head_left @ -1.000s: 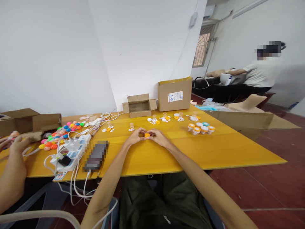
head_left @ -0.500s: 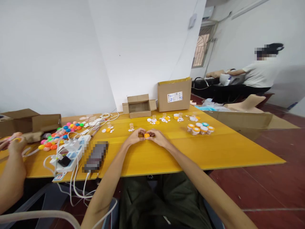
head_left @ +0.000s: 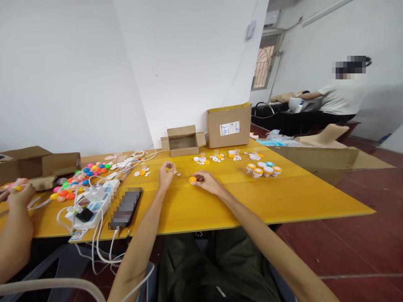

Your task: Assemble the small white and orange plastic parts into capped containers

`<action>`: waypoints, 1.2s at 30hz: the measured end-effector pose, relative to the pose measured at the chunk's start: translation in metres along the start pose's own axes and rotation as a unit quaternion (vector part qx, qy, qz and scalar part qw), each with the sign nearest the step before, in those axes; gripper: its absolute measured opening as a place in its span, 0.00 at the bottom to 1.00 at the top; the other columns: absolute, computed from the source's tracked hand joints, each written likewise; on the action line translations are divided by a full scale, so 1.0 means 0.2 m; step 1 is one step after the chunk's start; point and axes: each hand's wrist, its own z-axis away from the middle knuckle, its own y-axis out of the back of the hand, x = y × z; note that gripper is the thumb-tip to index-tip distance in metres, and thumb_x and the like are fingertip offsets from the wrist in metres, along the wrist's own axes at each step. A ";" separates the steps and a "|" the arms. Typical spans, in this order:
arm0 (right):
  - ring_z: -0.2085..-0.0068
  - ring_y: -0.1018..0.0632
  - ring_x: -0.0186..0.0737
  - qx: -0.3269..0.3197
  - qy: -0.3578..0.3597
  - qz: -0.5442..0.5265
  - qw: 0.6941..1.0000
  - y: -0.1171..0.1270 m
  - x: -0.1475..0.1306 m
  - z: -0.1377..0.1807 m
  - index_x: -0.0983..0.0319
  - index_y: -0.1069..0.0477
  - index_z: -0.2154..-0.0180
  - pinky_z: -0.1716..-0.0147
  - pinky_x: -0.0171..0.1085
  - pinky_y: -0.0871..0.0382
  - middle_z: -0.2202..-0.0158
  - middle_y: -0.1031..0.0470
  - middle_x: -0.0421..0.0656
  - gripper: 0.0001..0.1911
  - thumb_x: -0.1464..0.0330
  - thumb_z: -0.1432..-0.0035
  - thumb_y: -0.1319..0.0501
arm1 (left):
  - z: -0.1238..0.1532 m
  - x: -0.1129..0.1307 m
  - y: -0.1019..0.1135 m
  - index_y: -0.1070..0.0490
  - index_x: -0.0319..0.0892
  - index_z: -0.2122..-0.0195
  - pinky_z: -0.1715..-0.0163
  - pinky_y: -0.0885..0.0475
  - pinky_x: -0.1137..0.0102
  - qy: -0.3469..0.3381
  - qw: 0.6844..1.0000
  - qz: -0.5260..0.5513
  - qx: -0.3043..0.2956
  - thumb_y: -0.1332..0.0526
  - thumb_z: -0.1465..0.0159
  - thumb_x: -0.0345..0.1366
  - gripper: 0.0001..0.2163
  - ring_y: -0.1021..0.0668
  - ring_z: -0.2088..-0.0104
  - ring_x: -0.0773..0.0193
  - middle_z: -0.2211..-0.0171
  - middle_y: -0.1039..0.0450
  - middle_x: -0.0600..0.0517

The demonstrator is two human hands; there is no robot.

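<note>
My right hand (head_left: 204, 181) is closed on an orange round lid (head_left: 192, 180), which it holds by the edge just above the table. To its left, my left hand (head_left: 166, 175) reaches forward with curled fingers at a small clear plastic jar (head_left: 172, 166), mostly hidden by the fingers. Small white pieces (head_left: 178, 173) lie on the table beside those fingertips. Further right stands a cluster of clear jars with orange, white and teal lids (head_left: 263, 169).
Small piles of white pieces and orange lids (head_left: 208, 162) line the back, before an open carton (head_left: 183, 144) and a closed carton (head_left: 229, 126). A phone (head_left: 126, 208), a power strip (head_left: 97, 201) with cables and coloured balls (head_left: 64, 193) lie left, near another person's hand (head_left: 22, 195).
My hands have come apart. The left hand has let go of the orange lid and moved left and forward to the clear jar; the right hand keeps the lid in place.
</note>
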 end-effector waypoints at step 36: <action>0.63 0.21 0.40 -0.011 0.008 0.022 1.000 0.00 -0.03 0.01 0.60 0.23 0.61 0.58 0.41 0.26 0.63 0.21 0.42 0.14 0.66 0.52 0.30 | 0.08 -0.01 0.00 0.26 0.49 0.62 0.51 0.33 0.59 -0.049 0.941 -0.324 -0.080 0.38 0.42 0.30 0.09 0.28 0.52 0.50 0.59 0.28 0.47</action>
